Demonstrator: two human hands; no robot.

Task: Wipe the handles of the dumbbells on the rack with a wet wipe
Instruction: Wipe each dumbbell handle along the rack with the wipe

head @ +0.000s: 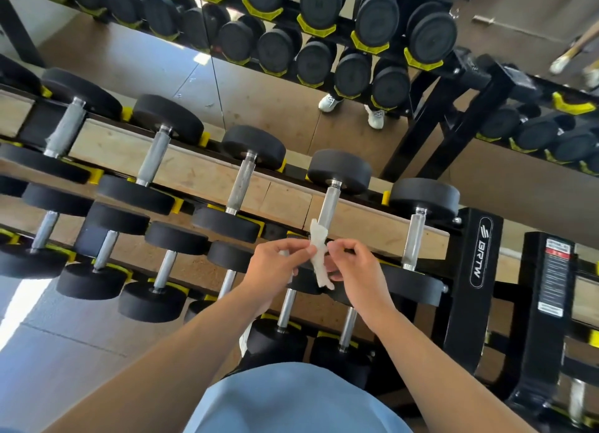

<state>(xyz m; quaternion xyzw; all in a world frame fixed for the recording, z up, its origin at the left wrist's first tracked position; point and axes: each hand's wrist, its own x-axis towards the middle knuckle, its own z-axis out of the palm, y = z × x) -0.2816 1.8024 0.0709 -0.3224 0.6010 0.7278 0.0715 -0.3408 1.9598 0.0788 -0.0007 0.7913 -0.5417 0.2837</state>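
wipe (319, 257): white, crumpled into a strip, held upright between both hands in front of the top-row handle (329, 205)
left hand (275, 267): fingertips pinching the wipe's left edge
right hand (355, 267): fingertips pinching its right edge
rack (470, 270): black, dumbbells in tiers on yellow cradles
mirror (259, 85): behind, reflecting the rack

A gym: rows of black round-headed dumbbells with steel handles (241, 181) rest in yellow cradles on a tiered black metal rack (470, 270), facing a wall mirror (259, 85).
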